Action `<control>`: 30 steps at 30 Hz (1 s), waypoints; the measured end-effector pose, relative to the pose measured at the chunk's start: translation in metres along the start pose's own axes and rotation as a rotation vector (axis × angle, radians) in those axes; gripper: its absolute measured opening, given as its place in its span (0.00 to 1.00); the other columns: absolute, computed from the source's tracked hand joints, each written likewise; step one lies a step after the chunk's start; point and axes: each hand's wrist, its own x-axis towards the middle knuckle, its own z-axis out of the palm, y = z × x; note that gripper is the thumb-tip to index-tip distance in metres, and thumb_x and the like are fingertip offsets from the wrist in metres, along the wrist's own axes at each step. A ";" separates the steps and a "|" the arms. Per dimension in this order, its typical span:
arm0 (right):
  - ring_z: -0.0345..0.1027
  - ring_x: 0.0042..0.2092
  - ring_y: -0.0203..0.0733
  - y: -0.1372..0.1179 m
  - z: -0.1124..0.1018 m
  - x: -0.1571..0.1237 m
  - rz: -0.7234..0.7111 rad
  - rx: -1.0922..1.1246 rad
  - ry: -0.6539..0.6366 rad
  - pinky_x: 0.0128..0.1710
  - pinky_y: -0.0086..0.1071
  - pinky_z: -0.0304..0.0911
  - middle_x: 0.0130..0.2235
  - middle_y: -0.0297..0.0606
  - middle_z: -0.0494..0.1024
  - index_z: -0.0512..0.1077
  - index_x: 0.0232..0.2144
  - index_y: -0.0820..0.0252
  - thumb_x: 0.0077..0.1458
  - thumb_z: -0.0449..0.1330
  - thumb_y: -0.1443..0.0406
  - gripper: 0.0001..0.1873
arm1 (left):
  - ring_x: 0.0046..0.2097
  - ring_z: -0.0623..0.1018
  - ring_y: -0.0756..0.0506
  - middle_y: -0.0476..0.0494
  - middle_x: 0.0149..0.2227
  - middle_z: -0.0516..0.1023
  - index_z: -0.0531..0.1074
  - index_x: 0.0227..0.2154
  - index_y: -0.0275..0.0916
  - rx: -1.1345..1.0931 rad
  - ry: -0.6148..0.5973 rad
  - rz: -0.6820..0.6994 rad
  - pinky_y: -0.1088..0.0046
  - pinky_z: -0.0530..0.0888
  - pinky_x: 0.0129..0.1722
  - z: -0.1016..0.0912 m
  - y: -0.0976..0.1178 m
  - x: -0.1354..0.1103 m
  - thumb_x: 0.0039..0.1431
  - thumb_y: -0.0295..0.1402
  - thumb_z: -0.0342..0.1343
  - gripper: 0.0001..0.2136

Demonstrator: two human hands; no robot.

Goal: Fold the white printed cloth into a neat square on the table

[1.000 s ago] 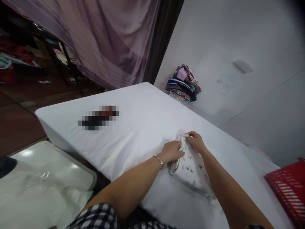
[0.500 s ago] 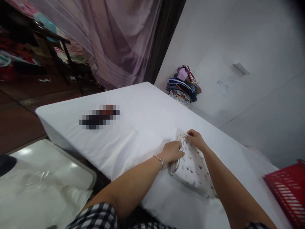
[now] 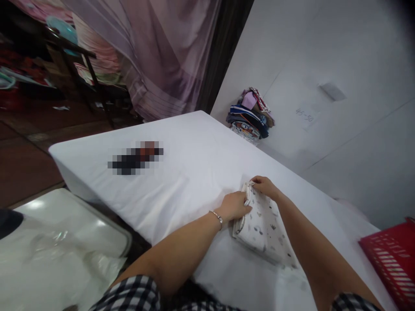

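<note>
A folded white cloth (image 3: pixel 264 231) with small grey and brown prints lies on the white-covered table (image 3: pixel 181 129). My left hand (image 3: pixel 234 206), with a bracelet at the wrist, is closed on the cloth's left edge, its thumb on top and the other fingers partly hidden among the layers. At the far corner, my right hand (image 3: pixel 264 185) pinches the edge of the same cloth. The underside of the cloth and several fingertips are hidden.
A blurred-out dark and reddish object (image 3: pixel 136 159) lies on the table's left part. Folded clothes (image 3: pixel 248 114) are stacked by the wall. A red plastic basket (image 3: pixel 389 255) stands right; a white surface with clear plastic (image 3: pixel 58 242) is at lower left. A mauve curtain (image 3: pixel 168 56) hangs behind.
My right hand has shifted slightly left along the cloth's far edge, still pinching it. My left hand stays nearly where it was, and the cloth's top lies a little flatter.
</note>
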 end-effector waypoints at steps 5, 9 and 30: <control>0.65 0.31 0.37 0.002 0.002 -0.006 -0.079 0.024 0.054 0.31 0.29 0.60 0.29 0.34 0.74 0.71 0.27 0.59 0.39 0.54 0.65 0.10 | 0.36 0.74 0.45 0.48 0.36 0.74 0.68 0.32 0.42 -0.015 0.017 0.010 0.72 0.68 0.31 0.003 -0.002 0.001 0.47 0.43 0.52 0.12; 0.65 0.28 0.36 0.004 0.001 -0.008 -0.069 0.139 0.047 0.28 0.29 0.59 0.27 0.32 0.74 0.70 0.27 0.59 0.38 0.56 0.64 0.10 | 0.36 0.74 0.44 0.47 0.36 0.74 0.68 0.32 0.42 -0.019 0.019 0.009 0.72 0.68 0.32 0.003 -0.003 0.001 0.48 0.44 0.52 0.12; 0.68 0.34 0.37 0.022 0.020 0.009 -0.045 0.299 0.035 0.37 0.32 0.62 0.36 0.36 0.75 0.68 0.42 0.59 0.41 0.56 0.64 0.22 | 0.34 0.74 0.45 0.46 0.32 0.76 0.71 0.29 0.41 0.031 -0.033 0.023 0.73 0.65 0.29 0.003 -0.003 0.004 0.51 0.44 0.48 0.13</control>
